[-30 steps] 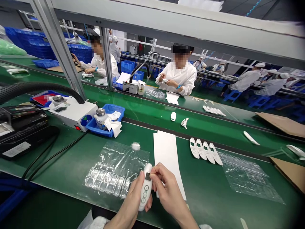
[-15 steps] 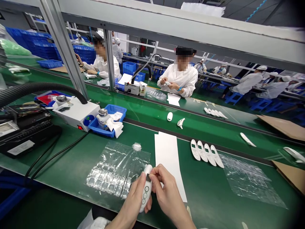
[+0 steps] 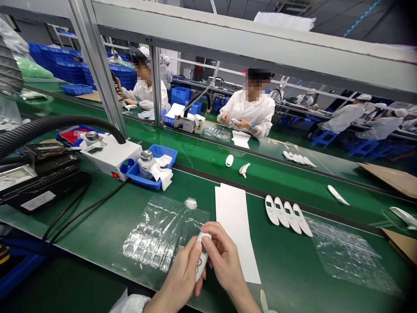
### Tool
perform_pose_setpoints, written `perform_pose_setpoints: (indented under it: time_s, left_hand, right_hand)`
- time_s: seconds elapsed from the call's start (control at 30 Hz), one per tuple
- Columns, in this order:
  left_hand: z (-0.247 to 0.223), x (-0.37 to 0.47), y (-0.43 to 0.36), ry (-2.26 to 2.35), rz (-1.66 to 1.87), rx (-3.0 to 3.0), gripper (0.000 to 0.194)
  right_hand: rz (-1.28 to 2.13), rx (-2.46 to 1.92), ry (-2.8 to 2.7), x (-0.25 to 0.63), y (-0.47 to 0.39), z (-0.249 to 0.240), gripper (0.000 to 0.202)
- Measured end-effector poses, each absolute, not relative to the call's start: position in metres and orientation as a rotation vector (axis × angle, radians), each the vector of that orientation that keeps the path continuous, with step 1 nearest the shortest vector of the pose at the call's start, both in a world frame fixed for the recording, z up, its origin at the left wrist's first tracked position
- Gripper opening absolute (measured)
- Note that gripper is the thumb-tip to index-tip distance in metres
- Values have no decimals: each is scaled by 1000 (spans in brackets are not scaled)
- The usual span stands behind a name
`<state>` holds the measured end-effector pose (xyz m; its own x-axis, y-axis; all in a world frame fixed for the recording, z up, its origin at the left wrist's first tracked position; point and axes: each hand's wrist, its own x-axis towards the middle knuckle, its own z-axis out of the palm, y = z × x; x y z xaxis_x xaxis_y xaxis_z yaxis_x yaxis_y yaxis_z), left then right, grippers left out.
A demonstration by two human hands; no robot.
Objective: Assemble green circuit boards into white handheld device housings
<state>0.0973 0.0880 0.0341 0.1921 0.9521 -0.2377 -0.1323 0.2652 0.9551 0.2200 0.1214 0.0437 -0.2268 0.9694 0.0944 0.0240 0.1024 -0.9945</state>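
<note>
1. White, smooth plastic forms the elongated, round-ended handheld device (image 3: 201,268), held between both hands above the near part of the matt green work surface (image 3: 293,271).
2. The bare left hand (image 3: 183,270) is clamped around its body, thumb along the front. The bare right hand (image 3: 224,255) has thumb and index finger closed about the upper end (whether anything thin lies between those fingertips, I cannot tell).
3. The step in hand looks like close fingertip work on that upper end, with the left hand as the brace. To my judgement, the next move calls for a firm left hold and light, precise right fingers, since smooth plastic may slip.
4. Left of the hands lies a crinkled, transparent plastic sheet with rows of square cells (image 3: 150,248), glinting; near its top is a small crumpled clear lump (image 3: 190,203).
5. Flat, matt white paper sheets (image 3: 233,217) lie just beyond the right hand; farther right, four slender white oval shells (image 3: 282,214) form a slanting row.
6. Well apart at left, a shallow blue plastic tray (image 3: 143,181) holds a metal-capped bottle (image 3: 146,168) and soft, rumpled white cloth (image 3: 164,177).
</note>
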Motion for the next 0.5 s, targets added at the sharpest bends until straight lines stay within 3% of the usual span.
perform_pose_setpoints:
  time_s: [0.23,0.37,0.5]
  left_hand:
    - [40,79,94,1143,833,1097,48]
    - [50,53,111,1404,933,1262,53]
    - [60,30,124,1566,1056,1164,59]
  right_hand:
    - [1507,-996,-1518,215,140,51,26]
    - [1317,-1149,-1588,208,185,55,38]
    - [1078,-1326,-1503,200,281,42,37]
